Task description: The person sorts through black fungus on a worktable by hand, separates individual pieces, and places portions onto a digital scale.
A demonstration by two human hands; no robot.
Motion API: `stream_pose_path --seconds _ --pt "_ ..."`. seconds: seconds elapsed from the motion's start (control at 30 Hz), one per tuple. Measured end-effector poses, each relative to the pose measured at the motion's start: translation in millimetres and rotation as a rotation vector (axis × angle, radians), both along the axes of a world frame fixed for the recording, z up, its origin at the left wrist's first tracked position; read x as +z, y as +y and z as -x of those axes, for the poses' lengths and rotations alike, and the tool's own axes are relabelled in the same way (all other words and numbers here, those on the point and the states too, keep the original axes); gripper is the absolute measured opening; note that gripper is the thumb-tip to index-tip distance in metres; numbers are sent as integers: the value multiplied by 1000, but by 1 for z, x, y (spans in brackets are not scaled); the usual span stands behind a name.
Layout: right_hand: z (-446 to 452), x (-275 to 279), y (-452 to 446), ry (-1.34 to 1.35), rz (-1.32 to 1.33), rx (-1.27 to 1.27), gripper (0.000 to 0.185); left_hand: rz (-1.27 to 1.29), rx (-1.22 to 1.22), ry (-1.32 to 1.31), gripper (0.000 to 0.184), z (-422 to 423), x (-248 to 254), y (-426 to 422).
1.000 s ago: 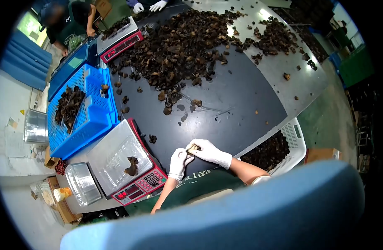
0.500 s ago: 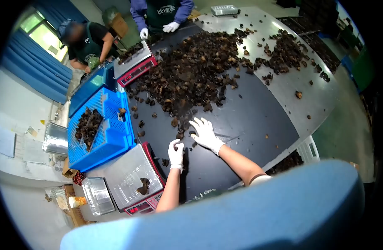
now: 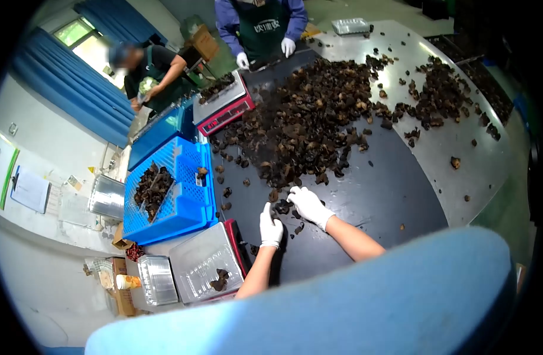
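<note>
My left hand (image 3: 271, 228), in a white glove, stands on its edge over the dark tabletop (image 3: 383, 183), fingers stretched and apart from the thumb. My right hand (image 3: 311, 208), gloved too, reaches in from the other side with bent, parted fingers. Between the two lies a small clump of dark wood ear mushrooms (image 3: 281, 207), touched or nearly touched by the right fingertips. Neither hand is seen gripping anything. Just beyond them spreads a big heap of wood ear mushrooms (image 3: 307, 112). A clear plastic tray (image 3: 201, 269) with a few pieces rests on a red scale (image 3: 238, 248) at left.
A blue crate (image 3: 191, 195) holding mushrooms stands left. Behind it sits another red scale (image 3: 227, 115), loaded. Clear trays (image 3: 157, 278) lie beside the near scale. Two co-workers are across: one in purple sleeves (image 3: 296, 23), one holding something green. A blue surface (image 3: 318, 302) covers the foreground.
My hands have drawn closer together around the small clump. My right hand has gone from lying flat to bent fingers. The view has shifted, so the scene sits further right and lower.
</note>
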State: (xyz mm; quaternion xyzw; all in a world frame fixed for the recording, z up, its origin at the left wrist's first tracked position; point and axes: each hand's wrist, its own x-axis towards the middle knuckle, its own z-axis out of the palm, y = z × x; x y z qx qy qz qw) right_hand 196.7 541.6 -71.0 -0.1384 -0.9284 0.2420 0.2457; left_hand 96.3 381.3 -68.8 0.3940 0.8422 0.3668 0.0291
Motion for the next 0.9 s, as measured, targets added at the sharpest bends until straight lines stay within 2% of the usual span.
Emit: stream_pose_path --seconds 0.03,0.1,0.13,0.2,0.23,0.27,0.4,0.47,0.53,0.57,0.6,0.63,0.7,0.73,0.8,0.83,0.87,0.9 --pt "-7 -1 1 80 95 -27 19 -104 33 72 58 3 -4 -1" --pt "-24 3 7 284 331 -56 20 -261 136 -128 45 14 -8 2" --pt "-29 1 11 346 463 -69 22 -220 161 -213 39 19 3 3" --pt "-52 8 15 284 628 -168 24 -272 201 -206 30 30 7 14" --pt "-63 15 15 339 738 -185 25 -282 200 -169 29 38 2 21" --pt "-81 38 15 183 1143 -211 20 -294 197 -129 28 48 -7 27" --pt "-116 36 6 491 1815 -113 22 -41 1 52 41 56 -16 47" --pt "-130 31 -2 648 2070 -16 25 7 -37 169 39 50 -27 54" --pt "-138 25 -6 698 2249 -36 26 -84 -66 101 32 53 -38 53" --pt "-141 29 -10 720 2303 -92 24 -99 -23 -111 26 53 -37 52" --pt "-143 32 -13 743 2358 -146 22 -79 -12 -147 22 54 -35 49" --pt "-145 20 -13 752 2358 -156 22 -122 53 -188 21 52 -35 45" --pt "-142 19 -10 729 2219 116 19 -197 149 -165 21 48 -31 35" --pt "-140 19 -9 734 2221 114 19 -230 167 -152 22 46 -29 33" --pt "-121 31 -6 235 1440 -348 17 -188 91 -18 21 39 -21 26" --pt "-103 19 -4 402 1215 -243 18 -163 46 30 21 35 -20 25" --pt "-88 25 1 404 1053 -220 16 -140 2 78 20 32 -20 27" --pt "-70 26 5 283 1029 -253 15 -114 -60 91 20 28 -18 30"
